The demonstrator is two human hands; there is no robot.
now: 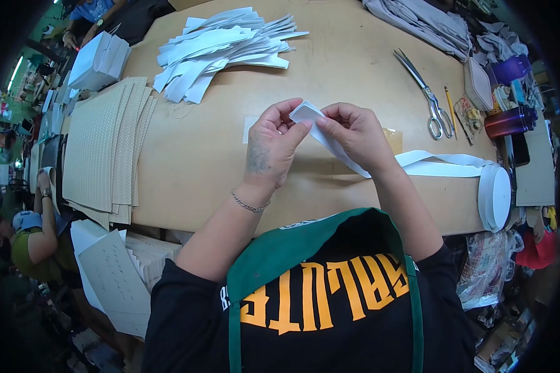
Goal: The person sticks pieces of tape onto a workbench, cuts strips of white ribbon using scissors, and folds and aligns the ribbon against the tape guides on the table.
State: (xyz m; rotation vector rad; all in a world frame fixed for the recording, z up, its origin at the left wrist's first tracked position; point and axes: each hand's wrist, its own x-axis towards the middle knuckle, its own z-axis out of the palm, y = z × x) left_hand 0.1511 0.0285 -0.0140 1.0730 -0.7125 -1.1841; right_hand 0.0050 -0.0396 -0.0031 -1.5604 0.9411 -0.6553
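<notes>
Both hands are raised over the table with a white strip [342,152] between them. My left hand [274,143] pinches the strip's end with thumb and fingertips, near a small folded-looking flap. My right hand [353,133] pinches the same strip just beside it, thumb on top. From under my right hand and forearm the band runs on to a white roll [495,198] at the table's right edge. A small white piece [250,127] lies behind my left hand. A tan translucent piece [393,140] lies beyond my right wrist, partly hidden.
A heap of white strips [224,50] lies at the back. Textured beige sheets [99,149] and a white stack [99,61] sit on the left. Scissors [428,96], a pencil [450,112] and a purple tumbler [510,122] are on the right. Other people work at left.
</notes>
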